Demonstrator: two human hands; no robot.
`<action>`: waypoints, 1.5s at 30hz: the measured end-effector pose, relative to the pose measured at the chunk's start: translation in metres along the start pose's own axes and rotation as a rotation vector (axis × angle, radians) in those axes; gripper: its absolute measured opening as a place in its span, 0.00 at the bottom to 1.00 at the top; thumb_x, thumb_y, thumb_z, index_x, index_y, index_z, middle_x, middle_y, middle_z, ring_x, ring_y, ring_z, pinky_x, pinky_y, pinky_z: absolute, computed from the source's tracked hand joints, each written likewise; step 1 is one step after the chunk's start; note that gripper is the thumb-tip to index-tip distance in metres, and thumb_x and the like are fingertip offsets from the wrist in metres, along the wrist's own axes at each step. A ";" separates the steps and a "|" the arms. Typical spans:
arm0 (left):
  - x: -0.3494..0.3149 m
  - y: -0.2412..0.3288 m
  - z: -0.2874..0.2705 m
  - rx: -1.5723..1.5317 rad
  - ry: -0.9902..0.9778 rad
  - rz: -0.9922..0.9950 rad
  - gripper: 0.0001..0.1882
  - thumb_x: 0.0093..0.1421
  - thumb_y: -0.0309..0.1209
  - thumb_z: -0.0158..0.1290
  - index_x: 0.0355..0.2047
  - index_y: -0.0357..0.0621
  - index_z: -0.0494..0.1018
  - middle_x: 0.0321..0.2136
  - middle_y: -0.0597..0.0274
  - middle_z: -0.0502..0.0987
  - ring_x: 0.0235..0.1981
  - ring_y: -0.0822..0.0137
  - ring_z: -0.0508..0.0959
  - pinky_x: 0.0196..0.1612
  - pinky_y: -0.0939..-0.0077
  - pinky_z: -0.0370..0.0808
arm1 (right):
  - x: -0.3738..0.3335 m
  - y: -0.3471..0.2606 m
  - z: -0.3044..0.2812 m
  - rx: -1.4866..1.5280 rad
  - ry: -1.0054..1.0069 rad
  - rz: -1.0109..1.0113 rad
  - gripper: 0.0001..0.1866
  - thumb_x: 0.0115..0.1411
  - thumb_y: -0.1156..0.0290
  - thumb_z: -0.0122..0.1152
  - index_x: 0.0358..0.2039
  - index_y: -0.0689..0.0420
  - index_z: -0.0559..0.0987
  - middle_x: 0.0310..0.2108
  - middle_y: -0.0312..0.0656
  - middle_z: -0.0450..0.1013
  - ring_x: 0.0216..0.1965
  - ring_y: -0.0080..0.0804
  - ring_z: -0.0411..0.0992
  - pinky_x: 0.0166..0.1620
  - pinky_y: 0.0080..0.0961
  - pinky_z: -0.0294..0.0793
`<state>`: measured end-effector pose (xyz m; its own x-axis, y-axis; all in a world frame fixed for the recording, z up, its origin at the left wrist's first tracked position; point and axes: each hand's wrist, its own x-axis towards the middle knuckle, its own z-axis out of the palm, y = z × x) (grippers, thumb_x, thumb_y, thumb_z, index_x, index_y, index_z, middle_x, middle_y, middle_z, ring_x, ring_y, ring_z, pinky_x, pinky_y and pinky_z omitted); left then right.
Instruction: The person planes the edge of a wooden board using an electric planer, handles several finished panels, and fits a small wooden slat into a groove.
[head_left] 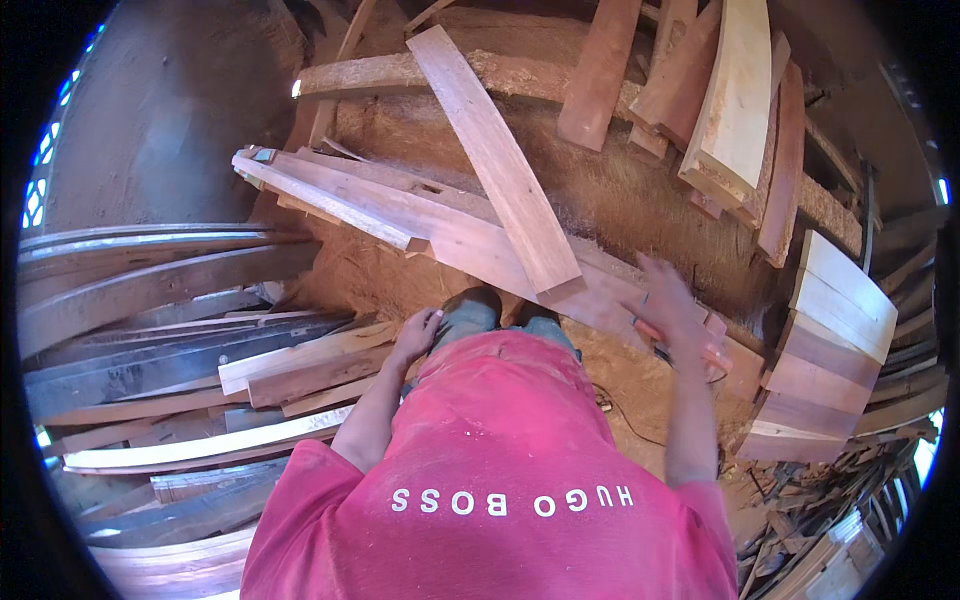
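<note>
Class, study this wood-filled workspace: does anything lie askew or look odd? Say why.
One flat board looks askew: it slants across the long plank and the rough-edged beam beyond, out of line with both. That may be deliberate.

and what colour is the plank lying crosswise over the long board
The crosswise plank is light pinkish brown, showing best in the head view.

The right hand is blurring, leaving its grip unclear and partly covering an orange object. The top edge is cutting off a pale plank; the bottom, the pink shirt.
</note>
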<state>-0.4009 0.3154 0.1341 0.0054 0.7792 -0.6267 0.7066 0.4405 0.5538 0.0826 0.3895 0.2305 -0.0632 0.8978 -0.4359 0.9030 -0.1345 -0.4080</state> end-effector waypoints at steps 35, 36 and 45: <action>0.163 0.225 -0.082 -0.776 -0.188 0.064 0.28 0.67 0.49 0.46 0.58 0.43 0.65 0.48 0.56 0.75 0.49 0.63 0.75 0.49 0.70 0.73 | -0.097 -0.202 0.024 0.176 0.220 0.160 0.52 0.32 0.55 0.75 0.63 0.47 0.68 0.61 0.58 0.57 0.59 0.58 0.59 0.61 0.50 0.57; 0.177 0.223 -0.081 -0.946 -0.300 -0.058 0.29 0.66 0.49 0.48 0.59 0.42 0.64 0.49 0.55 0.74 0.49 0.61 0.75 0.50 0.68 0.74 | -0.100 -0.215 0.023 0.059 0.262 0.210 0.51 0.32 0.55 0.74 0.62 0.45 0.69 0.62 0.58 0.56 0.59 0.58 0.58 0.61 0.51 0.56; 0.215 0.187 -0.070 -1.481 -0.672 0.075 0.28 0.66 0.44 0.50 0.57 0.34 0.64 0.53 0.53 0.73 0.53 0.57 0.74 0.60 0.59 0.69 | -0.122 -0.310 0.050 -0.219 0.445 0.284 0.48 0.32 0.58 0.75 0.61 0.38 0.70 0.61 0.56 0.58 0.59 0.56 0.58 0.58 0.55 0.58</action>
<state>-0.3171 0.5968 0.1408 0.5773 0.6684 -0.4691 -0.5682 0.7414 0.3571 -0.2105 0.3006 0.3699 0.3372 0.9356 -0.1048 0.9284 -0.3489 -0.1280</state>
